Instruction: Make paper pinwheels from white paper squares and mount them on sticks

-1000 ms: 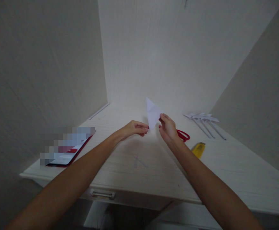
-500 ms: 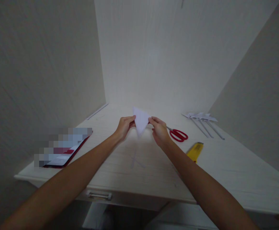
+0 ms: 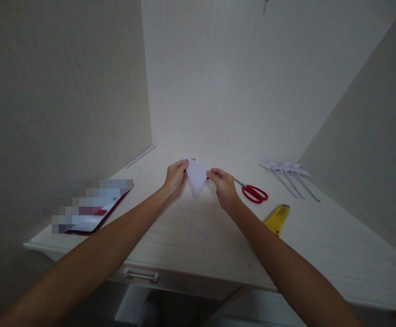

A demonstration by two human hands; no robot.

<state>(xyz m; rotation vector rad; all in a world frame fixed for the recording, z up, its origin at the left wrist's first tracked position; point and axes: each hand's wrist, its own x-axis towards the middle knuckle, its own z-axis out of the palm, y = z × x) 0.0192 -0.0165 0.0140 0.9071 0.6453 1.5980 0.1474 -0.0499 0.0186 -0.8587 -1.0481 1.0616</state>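
A white folded piece of paper (image 3: 196, 176), triangular with one point downward, is held up over the desk between both hands. My left hand (image 3: 176, 177) pinches its upper left corner, thumb in front. At its right corner, my right hand (image 3: 222, 181) grips the edge between thumb and fingers. The fingers behind the paper are partly hidden. Just right of my right hand lie red-handled scissors (image 3: 255, 194), their blades partly covered by that hand. A yellow cutter (image 3: 278, 220) rests beside my right forearm, which hides its lower end.
Several white paper pinwheels on sticks (image 3: 291, 172) lie at the back right of the white desk (image 3: 170, 245). A tablet-like device with a red edge (image 3: 97, 218), partly pixelated, is at the left. A thin white stick (image 3: 140, 156) lies along the left wall.
Both hands have shifted slightly left with the paper, and the paper has tilted a little. The view has moved slightly; the other objects stay in place on the desk.
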